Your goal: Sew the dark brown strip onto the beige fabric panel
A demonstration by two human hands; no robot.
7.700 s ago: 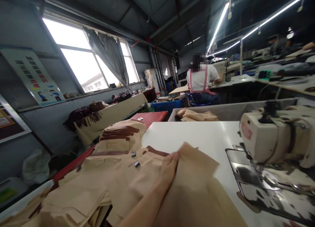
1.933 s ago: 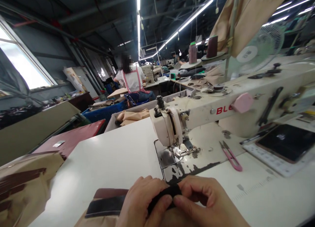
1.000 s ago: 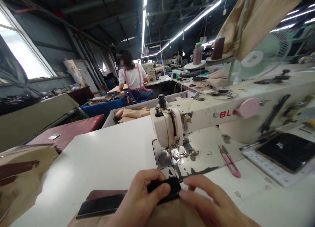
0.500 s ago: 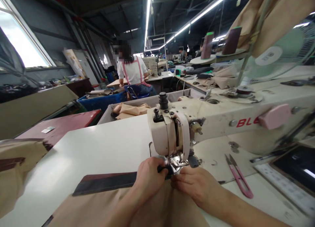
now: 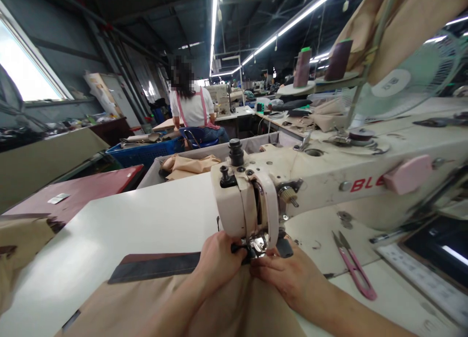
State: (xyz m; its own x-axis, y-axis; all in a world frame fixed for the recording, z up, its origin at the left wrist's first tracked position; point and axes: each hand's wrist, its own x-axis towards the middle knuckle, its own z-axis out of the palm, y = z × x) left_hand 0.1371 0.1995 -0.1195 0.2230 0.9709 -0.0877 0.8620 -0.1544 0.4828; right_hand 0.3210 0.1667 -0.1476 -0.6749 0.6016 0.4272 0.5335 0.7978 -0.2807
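My left hand [image 5: 221, 256] is closed at the left side of the presser foot [image 5: 259, 244], with thumb and fingers pinching the dark band [image 5: 153, 267] along the edge of a tan fabric piece [image 5: 161, 298]. On the foot's near right side, my right hand [image 5: 288, 273] grips the same fabric with its fingers bent together. The sewing machine head [image 5: 248, 200] rises directly behind both hands. Its needle and the stitching point are hidden by metal parts and fingers. The tan cloth spreads toward me beneath both forearms.
Pink-handled thread snips [image 5: 354, 269] lie on the machine bed at right. Behind the white tabletop [image 5: 157, 220], a grey-lined bin holds tan cloth [image 5: 190, 165]. A blue basket [image 5: 146, 154] and a seated person [image 5: 193, 108] are farther back. More tan fabric [image 5: 22, 259] hangs at left.
The view has shifted slightly, putting the machine a little farther left in the picture. Both hands keep their hold close to the presser foot, with little visible change.
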